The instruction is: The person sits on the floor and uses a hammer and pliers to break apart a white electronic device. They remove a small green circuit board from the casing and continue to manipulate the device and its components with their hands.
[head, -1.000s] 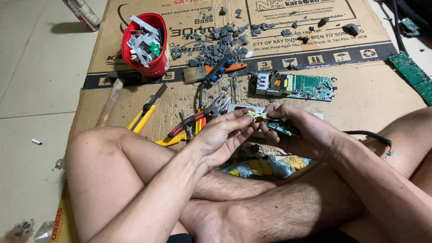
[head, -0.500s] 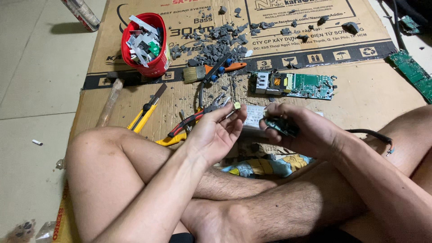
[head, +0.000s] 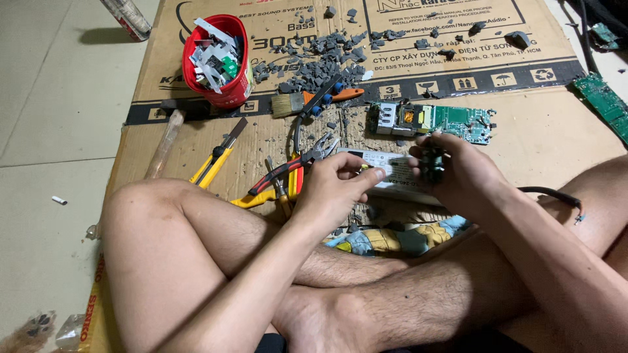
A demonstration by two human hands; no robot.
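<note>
Here, a person sat cross-legged on a flattened cardboard sheet [head: 562, 131] laid over the tiled floor, both hands raised just above the knees. The right hand [head: 458, 173] was closed around a small dark component [head: 432, 163], held upright near the chest side of the work, probably so it could be picked at closely. The left hand [head: 333, 189] was pinched, thumb to fingertips, and touched the near edge of a pale flat metal casing [head: 389, 168] that lay between the hands. Just beyond sat a green circuit board [head: 435, 121]. To the left, red-handled pliers [head: 288, 171], a yellow utility knife [head: 216, 160] and a hammer [head: 167, 140] lay fanned within reach. A red tub [head: 239, 85] of scrap stood farther back beside grey fragments [head: 314, 68]. Bare cardboard remained at the right, toward a second board [head: 605, 98] at the edge.
</note>
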